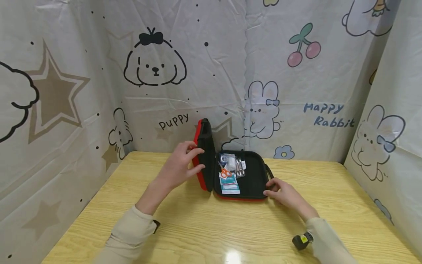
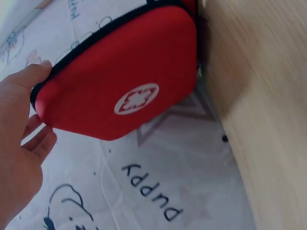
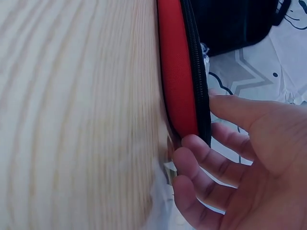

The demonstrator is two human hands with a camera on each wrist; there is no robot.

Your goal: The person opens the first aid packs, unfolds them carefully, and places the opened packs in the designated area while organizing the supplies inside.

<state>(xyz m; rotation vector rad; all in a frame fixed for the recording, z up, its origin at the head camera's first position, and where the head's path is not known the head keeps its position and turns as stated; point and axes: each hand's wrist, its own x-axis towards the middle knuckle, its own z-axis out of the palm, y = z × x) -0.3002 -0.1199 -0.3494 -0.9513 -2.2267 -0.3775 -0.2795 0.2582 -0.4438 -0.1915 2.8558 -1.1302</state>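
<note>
A red and black zippered first-aid case (image 1: 244, 198) lies open on the table. Its lid (image 2: 158, 57) stands nearly upright on the left, red shell outward with a white oval emblem. My left hand (image 1: 179, 161) grips the lid's edge, thumb on the zipper side and fingertips against the red shell. At the base's front right corner, my right hand (image 1: 283, 192) pinches the zippered rim (image 3: 196, 72) between thumb and fingers. Inside the base sit orange-handled scissors (image 1: 225, 172), teal and white packets (image 1: 229, 184), a white roll (image 1: 232, 163) and small clear-wrapped items (image 1: 240, 168).
The case stands toward the back of a light wooden table (image 1: 197, 227). Close behind it hangs a printed cloth (image 1: 214, 91), which also runs along both sides. A black strap (image 1: 269, 171) juts from the base's right side.
</note>
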